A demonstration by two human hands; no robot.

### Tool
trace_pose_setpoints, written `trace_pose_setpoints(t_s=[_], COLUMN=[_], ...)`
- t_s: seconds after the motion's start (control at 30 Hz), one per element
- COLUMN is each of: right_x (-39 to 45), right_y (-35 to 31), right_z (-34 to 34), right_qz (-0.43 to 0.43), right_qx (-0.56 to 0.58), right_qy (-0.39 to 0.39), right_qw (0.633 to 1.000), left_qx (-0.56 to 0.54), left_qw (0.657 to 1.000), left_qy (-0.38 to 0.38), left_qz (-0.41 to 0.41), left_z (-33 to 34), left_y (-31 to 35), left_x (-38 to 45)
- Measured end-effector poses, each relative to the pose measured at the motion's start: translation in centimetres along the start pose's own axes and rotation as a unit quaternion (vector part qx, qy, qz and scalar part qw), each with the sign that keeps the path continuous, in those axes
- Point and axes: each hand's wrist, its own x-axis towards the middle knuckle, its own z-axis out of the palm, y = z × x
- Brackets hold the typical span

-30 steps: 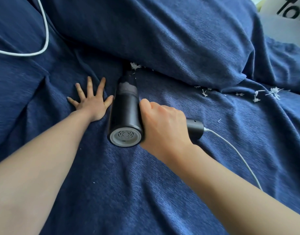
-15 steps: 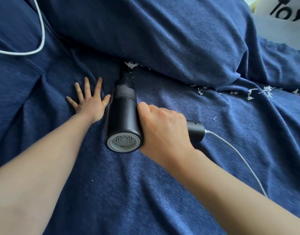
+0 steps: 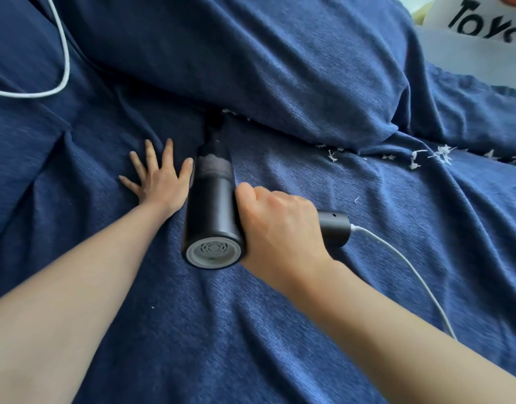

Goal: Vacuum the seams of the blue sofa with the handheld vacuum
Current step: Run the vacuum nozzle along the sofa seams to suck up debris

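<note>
A black handheld vacuum (image 3: 211,211) points away from me, its nozzle tip pushed into the seam (image 3: 280,132) between the blue sofa's seat (image 3: 251,330) and back cushion (image 3: 265,62). My right hand (image 3: 280,225) grips the vacuum's handle. Just left of the vacuum, my left hand (image 3: 160,179) lies flat on the seat fabric with fingers spread. White paper scraps (image 3: 437,156) lie along the seam to the right, and a few sit right at the nozzle.
A white cord (image 3: 411,272) runs from the handle's end down to the right. Another loop of white cord (image 3: 61,68) lies on the sofa at the upper left. A white cushion with black letters (image 3: 478,33) sits at the top right.
The nozzle stays in the same spot of the seam. Fewer white scraps show at its tip than one second ago. Both hands keep their places.
</note>
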Motion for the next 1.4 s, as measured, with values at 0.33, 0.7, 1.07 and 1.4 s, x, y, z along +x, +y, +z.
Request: trace_pose_setpoints(t_s=[0.33,0.7,1.07,1.4], right_x=[0.0,0.8,-3.3,-4.9], right_y=[0.1,0.3,1.0,2.8], right_z=[0.1,0.4,-1.8,-3.2], right_qz=[0.005,0.021,-0.012,0.000], right_qx=[0.014,0.033,0.039,0.050], right_qy=[0.011,0.013,-0.006,0.008], right_qw=[1.000,0.999,0.999,0.999], left_qx=[0.066,0.077,0.079,0.076], left_qw=[0.998,0.997,0.995,0.996], left_qy=[0.002,-0.013,-0.055,-0.050], left_qz=[0.017,0.001,-0.007,-0.006], left_z=[1.0,1.2,0.3,0.3], left_y=[-0.2,-0.1,0.4,0.3], left_x=[0.0,0.6,0.5,0.2])
